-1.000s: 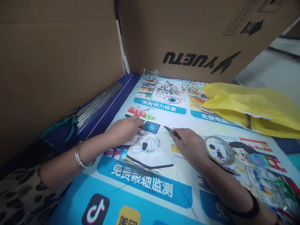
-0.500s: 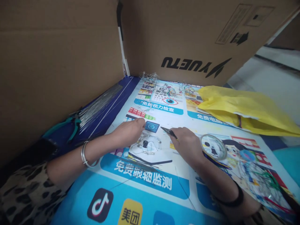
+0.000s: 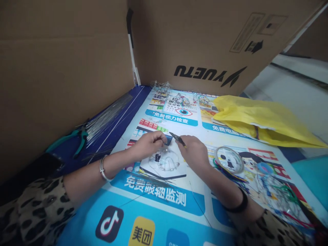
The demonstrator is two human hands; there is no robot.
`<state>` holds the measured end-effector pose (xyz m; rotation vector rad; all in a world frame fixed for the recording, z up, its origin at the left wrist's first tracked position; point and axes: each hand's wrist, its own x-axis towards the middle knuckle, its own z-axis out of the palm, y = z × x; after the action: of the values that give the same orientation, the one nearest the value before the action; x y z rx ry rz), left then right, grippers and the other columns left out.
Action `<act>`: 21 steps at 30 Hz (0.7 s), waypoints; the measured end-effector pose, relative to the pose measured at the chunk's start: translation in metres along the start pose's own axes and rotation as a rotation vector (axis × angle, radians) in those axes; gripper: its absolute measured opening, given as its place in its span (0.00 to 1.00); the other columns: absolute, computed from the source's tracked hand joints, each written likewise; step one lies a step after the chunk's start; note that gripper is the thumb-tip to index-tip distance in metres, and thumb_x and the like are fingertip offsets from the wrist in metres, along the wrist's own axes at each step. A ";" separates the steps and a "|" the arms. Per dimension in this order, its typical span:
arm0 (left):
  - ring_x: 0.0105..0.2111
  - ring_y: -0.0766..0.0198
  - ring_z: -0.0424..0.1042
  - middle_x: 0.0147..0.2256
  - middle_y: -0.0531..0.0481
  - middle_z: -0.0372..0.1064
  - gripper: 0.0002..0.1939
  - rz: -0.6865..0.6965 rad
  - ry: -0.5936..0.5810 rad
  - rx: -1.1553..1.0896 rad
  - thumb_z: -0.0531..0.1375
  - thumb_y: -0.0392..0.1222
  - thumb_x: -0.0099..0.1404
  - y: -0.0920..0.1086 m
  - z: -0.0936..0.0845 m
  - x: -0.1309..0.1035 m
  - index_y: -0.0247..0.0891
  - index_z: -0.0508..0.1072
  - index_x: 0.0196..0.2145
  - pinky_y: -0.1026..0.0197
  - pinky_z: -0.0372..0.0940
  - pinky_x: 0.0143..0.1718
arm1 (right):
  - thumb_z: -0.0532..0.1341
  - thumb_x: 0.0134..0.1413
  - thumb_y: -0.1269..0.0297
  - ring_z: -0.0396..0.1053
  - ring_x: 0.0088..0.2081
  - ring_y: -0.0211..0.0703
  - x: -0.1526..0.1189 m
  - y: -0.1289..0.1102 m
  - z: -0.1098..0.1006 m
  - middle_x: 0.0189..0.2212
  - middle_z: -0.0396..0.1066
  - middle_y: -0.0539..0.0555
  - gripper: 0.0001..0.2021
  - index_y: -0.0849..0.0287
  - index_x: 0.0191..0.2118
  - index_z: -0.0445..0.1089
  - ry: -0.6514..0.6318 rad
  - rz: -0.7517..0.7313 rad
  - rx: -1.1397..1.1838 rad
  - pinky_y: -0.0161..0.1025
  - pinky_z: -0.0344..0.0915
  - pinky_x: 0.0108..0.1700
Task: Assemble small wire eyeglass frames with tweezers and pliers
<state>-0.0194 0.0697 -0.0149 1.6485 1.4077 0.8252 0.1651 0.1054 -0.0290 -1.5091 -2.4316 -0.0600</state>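
Observation:
My left hand (image 3: 153, 142) is closed in a pinch at the middle of the table. Just below its fingers is a thin wire loop with small clear beads (image 3: 170, 165), which the fingertips appear to hold. My right hand (image 3: 196, 153) is wrapped around a dark, pointed hand tool (image 3: 177, 138), with a bit of yellow at the grip. Its tip points left, close to the left fingertips. Whether the tip touches the wire is too small to tell. Behind the tool, a printed sheet (image 3: 169, 201) covers the table.
Teal-handled pliers (image 3: 83, 140) lie at the left, beside a bundle of thin straight wires (image 3: 109, 114). A yellow bag (image 3: 258, 112) and a tape roll (image 3: 229, 160) are on the right. Tangled coloured wires (image 3: 279, 194) lie at the front right. Cardboard walls (image 3: 200, 37) enclose the back and left.
My right hand has moved left with the pointed tool, bringing its tip near my left fingers. My left hand has shifted slightly right, and the view has tilted a little.

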 end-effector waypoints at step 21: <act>0.25 0.69 0.65 0.25 0.54 0.70 0.05 0.264 0.328 0.430 0.58 0.39 0.59 0.002 0.010 -0.010 0.37 0.72 0.27 0.67 0.58 0.28 | 0.53 0.55 0.60 0.65 0.30 0.39 -0.005 -0.022 -0.008 0.26 0.70 0.50 0.10 0.57 0.28 0.66 -0.075 0.046 0.321 0.32 0.52 0.29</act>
<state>-0.0121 0.0578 -0.0175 2.1338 1.7045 1.0301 0.1491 0.0895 -0.0196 -1.4412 -2.3217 0.3841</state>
